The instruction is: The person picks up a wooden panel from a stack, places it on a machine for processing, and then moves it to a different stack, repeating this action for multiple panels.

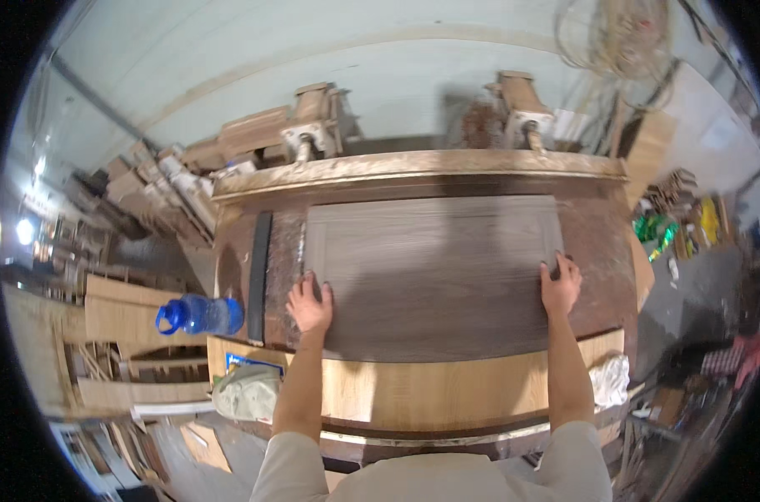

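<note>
A grey wood-grain panel [439, 276] with a framed border, like a cabinet door, lies flat on the brown bench top in front of me. My left hand [310, 308] holds its left edge near the front corner, thumb over the face and fingers along the side. At the opposite edge, my right hand [560, 286] grips the panel a little farther back, its thumb also on the face. A light wood board [434, 393] lies along the bench's near side, at the panel's front edge.
Behind the panel runs a long metal bar [422, 165] with two cylinder rams [526, 109]. A black strip [261, 268] and a blue bottle [200, 315] are at left. Near the front lie a pale cloth bag [248, 391] and a white rag [610, 381]. Stacked boards [133, 318] stand farther left.
</note>
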`<move>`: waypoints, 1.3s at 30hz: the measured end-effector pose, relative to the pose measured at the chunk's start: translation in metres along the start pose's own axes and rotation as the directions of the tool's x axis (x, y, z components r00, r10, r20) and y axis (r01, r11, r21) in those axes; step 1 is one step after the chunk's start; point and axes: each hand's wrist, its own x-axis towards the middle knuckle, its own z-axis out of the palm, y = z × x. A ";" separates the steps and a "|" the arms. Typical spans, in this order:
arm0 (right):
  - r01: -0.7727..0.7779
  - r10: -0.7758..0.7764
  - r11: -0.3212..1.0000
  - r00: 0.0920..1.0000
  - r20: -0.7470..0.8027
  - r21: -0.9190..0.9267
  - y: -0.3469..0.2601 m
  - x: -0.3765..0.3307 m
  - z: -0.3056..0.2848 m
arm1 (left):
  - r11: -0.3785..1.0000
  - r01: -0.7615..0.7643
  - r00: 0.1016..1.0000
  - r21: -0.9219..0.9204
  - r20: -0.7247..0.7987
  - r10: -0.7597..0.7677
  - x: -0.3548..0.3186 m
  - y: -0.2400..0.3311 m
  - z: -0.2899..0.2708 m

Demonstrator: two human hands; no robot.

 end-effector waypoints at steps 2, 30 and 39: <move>-0.109 0.109 0.994 0.993 -0.035 0.005 -0.002 -0.003 0.002 | 0.999 -0.035 0.996 -0.040 -0.087 0.032 -0.002 -0.002 0.004; -0.106 0.106 0.994 0.993 -0.056 -0.007 -0.004 -0.005 -0.005 | 0.999 -0.043 0.992 0.033 -0.114 0.046 -0.007 0.006 0.007; -0.134 0.140 0.988 0.987 0.076 -0.076 -0.012 -0.001 -0.007 | 0.999 -0.030 0.995 -0.011 -0.098 0.029 -0.005 0.001 0.005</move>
